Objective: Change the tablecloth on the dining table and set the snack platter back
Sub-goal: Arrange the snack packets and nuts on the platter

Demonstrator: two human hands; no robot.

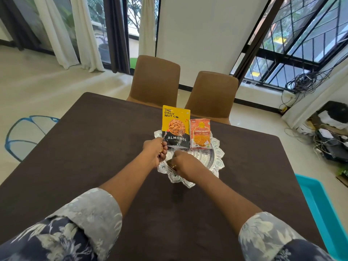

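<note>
Tablecloth [94, 147]: dark brown, spread flat across the dining table and filling the middle of the frame; by the look of it the change of cloth is done.
Snack platter [219, 153]: silver with a scalloped rim, set down on the cloth just right of centre, so the return looks all but complete.
Almond pouch [176, 127]: yellow and black, upright at the platter's far left edge.
Garlic packet [201, 133]: orange, upright just beside the almonds on the right.
Left hand [154, 151]: fingers curled round the almond pouch's lower left corner.
Right hand [183, 163]: curled low over the platter's near side; whether it holds anything cannot be told.
Left to do: seemingly only settling the packets and letting go.
Surface: the cloth lies smooth, with no folds showing and its corners hanging off the far edge.
Room: pale floor, barred window [293, 53] at upper right, white curtains [56, 31] at upper left.
Chairs: two tan chairs, one [156, 78] and the other [212, 93], at the table's far side.
Edges: tangled cables [305, 81] at right, a teal tray [320, 204] at lower right, a blue mesh cover [24, 132] on the floor at left.
</note>
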